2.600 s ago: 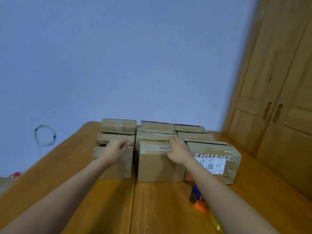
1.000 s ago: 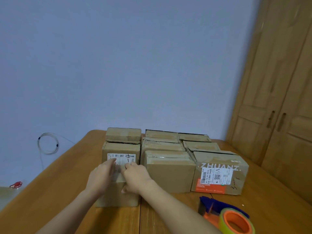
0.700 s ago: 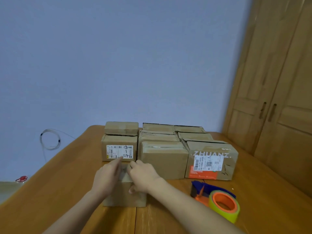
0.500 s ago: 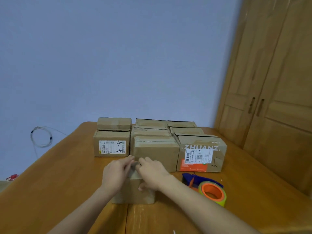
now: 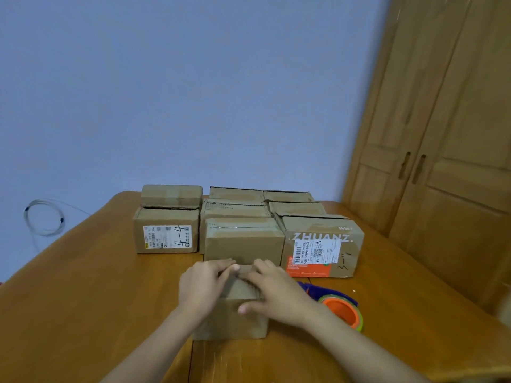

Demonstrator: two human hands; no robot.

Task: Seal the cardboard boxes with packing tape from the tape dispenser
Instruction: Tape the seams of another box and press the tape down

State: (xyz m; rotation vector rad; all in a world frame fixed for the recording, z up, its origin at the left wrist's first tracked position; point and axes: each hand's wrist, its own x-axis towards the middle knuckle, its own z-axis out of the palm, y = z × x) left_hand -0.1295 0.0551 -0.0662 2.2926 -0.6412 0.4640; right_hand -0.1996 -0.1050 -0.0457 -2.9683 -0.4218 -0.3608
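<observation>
- The box at the right of the front row (image 5: 322,246) carries the printed word "ZHUANZ." along its upper front, a white shipping label with a barcode and a QR code, an orange strip below it, and handwriting that reads like "3-1".
- The box at the left (image 5: 166,233) has a white label with a barcode and the handwritten "4-4", lying sideways.
- More cardboard boxes stand behind these in rows on the wooden bench (image 5: 83,299); their tops show no writing that can be read.
- The near box (image 5: 231,319) stands apart from the rows, in front of the middle one, closest to the person.
- The left hand (image 5: 203,288) lies over its top left, fingers nearly straight and reaching toward the middle.
- The right hand (image 5: 276,293) lies over its top right, fingers spread and lightly bent, thumb down the front face.
- The fingertips of the two hands nearly meet on the top.
- The tape dispenser (image 5: 336,305), blue with an orange-cored roll, lies on the bench just right of the right wrist.
</observation>
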